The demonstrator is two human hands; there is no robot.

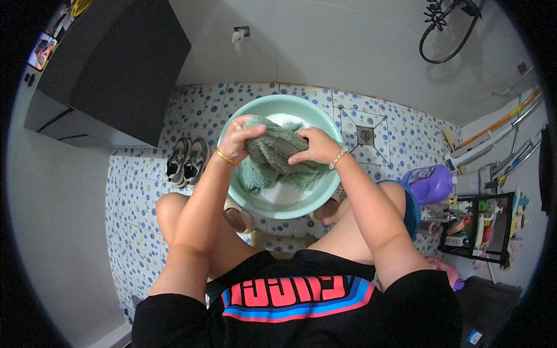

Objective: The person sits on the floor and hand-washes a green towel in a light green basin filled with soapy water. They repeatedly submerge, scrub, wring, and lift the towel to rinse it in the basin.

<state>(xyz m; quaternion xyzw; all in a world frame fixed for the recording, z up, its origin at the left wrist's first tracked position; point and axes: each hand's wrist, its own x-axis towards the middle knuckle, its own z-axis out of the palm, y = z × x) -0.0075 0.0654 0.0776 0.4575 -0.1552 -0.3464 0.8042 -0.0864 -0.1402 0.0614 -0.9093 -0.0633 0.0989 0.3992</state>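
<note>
A light green plastic basin [283,212] stands on the floor before me, with white suds [280,195] inside. Over it, a wet green cloth with a towel-like pile [278,150] is bunched between my hands, and its lower folds lie in the suds. My left hand [241,137], with a gold bangle at the wrist, grips the cloth's upper left side, thumb on top. On the right side, my right hand [315,148], with a beaded bracelet at the wrist, holds the cloth between thumb and fingers. Some fingertips are hidden by the cloth.
Sneakers [196,161] stand left of the basin, near a dark cabinet [126,65]. A floor drain [365,135] lies to the right. Beyond it are a purple detergent bottle [428,185], a black rack [478,198] with bottles, and long handles [500,122] against the wall.
</note>
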